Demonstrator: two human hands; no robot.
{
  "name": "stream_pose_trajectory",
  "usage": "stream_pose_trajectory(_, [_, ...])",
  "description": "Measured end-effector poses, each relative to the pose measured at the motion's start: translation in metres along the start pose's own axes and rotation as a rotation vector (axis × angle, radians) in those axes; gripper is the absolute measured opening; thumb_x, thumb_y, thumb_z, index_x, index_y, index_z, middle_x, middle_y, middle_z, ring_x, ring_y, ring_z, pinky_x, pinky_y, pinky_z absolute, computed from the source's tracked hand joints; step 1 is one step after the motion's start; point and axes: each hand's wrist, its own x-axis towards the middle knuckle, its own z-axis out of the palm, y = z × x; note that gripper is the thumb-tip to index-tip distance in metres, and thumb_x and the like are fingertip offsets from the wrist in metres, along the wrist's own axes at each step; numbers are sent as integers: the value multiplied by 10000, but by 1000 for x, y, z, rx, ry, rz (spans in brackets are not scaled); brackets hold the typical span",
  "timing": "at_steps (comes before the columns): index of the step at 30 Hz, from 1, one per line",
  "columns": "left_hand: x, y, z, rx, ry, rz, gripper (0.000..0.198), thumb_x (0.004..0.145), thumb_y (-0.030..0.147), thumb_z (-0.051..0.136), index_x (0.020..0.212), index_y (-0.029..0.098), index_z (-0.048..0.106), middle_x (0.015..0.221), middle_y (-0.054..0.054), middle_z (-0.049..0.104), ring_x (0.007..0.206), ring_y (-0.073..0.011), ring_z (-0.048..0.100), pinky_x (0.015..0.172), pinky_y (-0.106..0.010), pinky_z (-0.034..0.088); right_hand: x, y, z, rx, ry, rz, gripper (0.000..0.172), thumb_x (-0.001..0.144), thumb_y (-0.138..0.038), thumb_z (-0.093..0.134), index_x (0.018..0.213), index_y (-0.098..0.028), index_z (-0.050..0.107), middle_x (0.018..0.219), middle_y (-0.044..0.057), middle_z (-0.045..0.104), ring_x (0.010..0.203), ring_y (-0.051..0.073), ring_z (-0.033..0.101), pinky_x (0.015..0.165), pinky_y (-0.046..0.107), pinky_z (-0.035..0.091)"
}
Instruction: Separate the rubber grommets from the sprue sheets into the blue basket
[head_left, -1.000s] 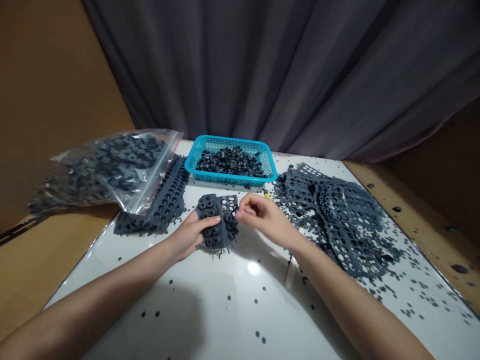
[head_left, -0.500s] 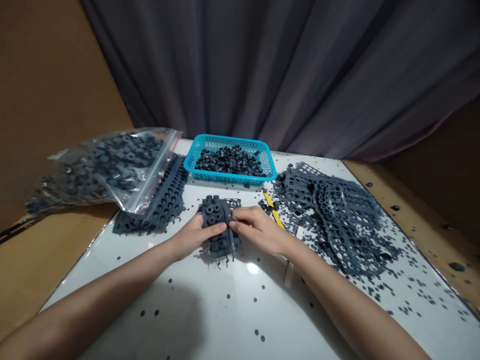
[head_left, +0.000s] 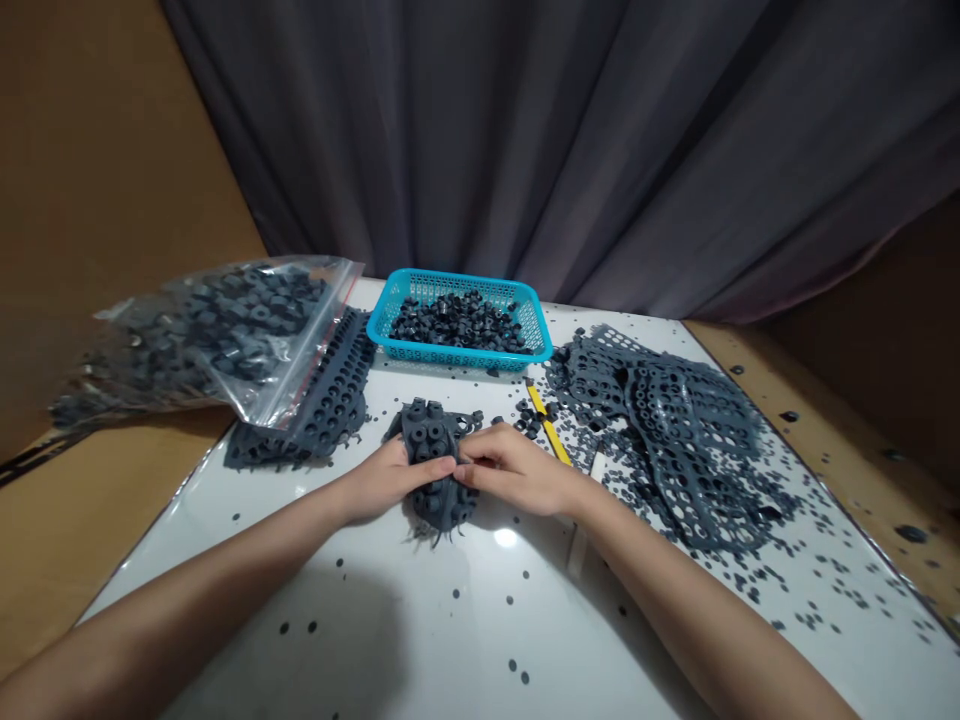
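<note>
In the middle of the table, a dark grey molded rubber sheet (head_left: 431, 430) with rows of raised round pieces is bent between my two hands. My left hand (head_left: 390, 472) is closed around its left side, thumb pressed across the front. On the right, my right hand (head_left: 514, 468) is closed with thumb and forefinger pinching the sheet's right part; the tips of both thumbs nearly meet. Thin strands stick out from the sheet's lower edge. What lies under my right fingertips is hidden.
Behind stands a blue basket (head_left: 461, 354) of small black pieces. A clear zip bag (head_left: 262, 370) of similar pieces rests over more rubber sheets (head_left: 341, 400) at left. Right are punched-out sheets (head_left: 675, 430), scattered discs, a yellow cutter (head_left: 549, 425) and a white stick (head_left: 598, 465).
The rubber sheet is now folded more sharply, its raised pieces bulging outward. My right hand has moved slightly down. Several small pieces beside the yellow cutter show more.
</note>
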Motion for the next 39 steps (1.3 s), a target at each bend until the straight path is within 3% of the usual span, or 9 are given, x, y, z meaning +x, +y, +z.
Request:
stream_pose_trajectory(3, [0, -1, -1, -123, -33, -50, 299, 739, 362, 672, 953, 154, 674, 887, -61, 702, 835, -187, 617, 783, -309, 459, 2, 3, 6, 278, 37, 23, 346, 830, -271, 485, 539, -183, 321, 534, -57, 270, 510, 82, 252, 496, 239, 209])
stream_pose_trajectory(9, [0, 7, 4, -437, -35, -62, 307, 686, 351, 725, 915, 153, 675, 852, -66, 706, 807, -189, 628, 769, -304, 450, 10, 10, 27, 857, 319, 55, 281, 703, -303, 593, 523, -178, 418, 505, -57, 286, 489, 85, 233, 498, 249, 182])
stream_pose_trajectory(14, [1, 9, 1, -520, 52, -48, 238, 684, 341, 726, 798, 141, 669, 756, -50, 683, 744, -172, 608, 746, -299, 444, 10, 8, 13, 1100, 436, 11, 379, 769, -318, 470, 515, -203, 212, 498, -59, 169, 460, 100, 183, 503, 259, 244])
stream_pose_trajectory(21, [3, 4, 3, -359, 152, -17, 290, 711, 409, 687, 832, 150, 642, 819, -59, 675, 840, -207, 605, 770, -325, 447, 6, 3, -18, 965, 575, 48, 225, 731, -327, 422, 576, -210, 308, 552, -28, 251, 503, 127, 248, 546, 294, 316])
stream_pose_trajectory(24, [2, 4, 3, -348, 172, 5, 312, 719, 420, 675, 887, 159, 641, 885, -71, 680, 890, -223, 605, 780, -330, 455, 6, 0, -20, 1000, 537, 74, 67, 632, -243, 439, 665, -210, 392, 604, -14, 331, 521, 125, 286, 553, 294, 322])
stream_pose_trajectory(27, [2, 6, 3, -328, 210, 17, 322, 689, 362, 715, 931, 164, 638, 925, -70, 680, 921, -221, 603, 811, -334, 460, 6, -3, -21, 1073, 474, 127, 201, 549, -171, 440, 747, -202, 434, 681, -2, 415, 530, 110, 319, 563, 283, 323])
stream_pose_trajectory(29, [3, 6, 4, -313, 243, 16, 312, 674, 325, 730, 920, 157, 636, 921, -70, 682, 913, -219, 608, 822, -343, 465, 5, -3, -19, 1086, 452, 190, 167, 576, -166, 457, 738, -199, 427, 665, -17, 401, 516, 96, 308, 546, 263, 307])
stream_pose_trajectory(33, [4, 5, 7, -247, 246, 17, 300, 702, 322, 703, 940, 150, 639, 947, -82, 686, 898, -221, 619, 845, -362, 463, 4, -4, -11, 796, 437, 268, 158, 739, -264, 527, 660, -194, 409, 548, -72, 250, 476, 79, 222, 499, 229, 237])
stream_pose_trajectory(39, [1, 5, 8, -102, 197, 85, 314, 752, 327, 653, 1030, 184, 632, 1058, -69, 668, 1007, -224, 581, 889, -337, 434, -2, -17, 4, -135, 333, 118, 204, 796, -374, 566, 795, -177, 515, 686, -18, 497, 620, 115, 416, 590, 244, 305])
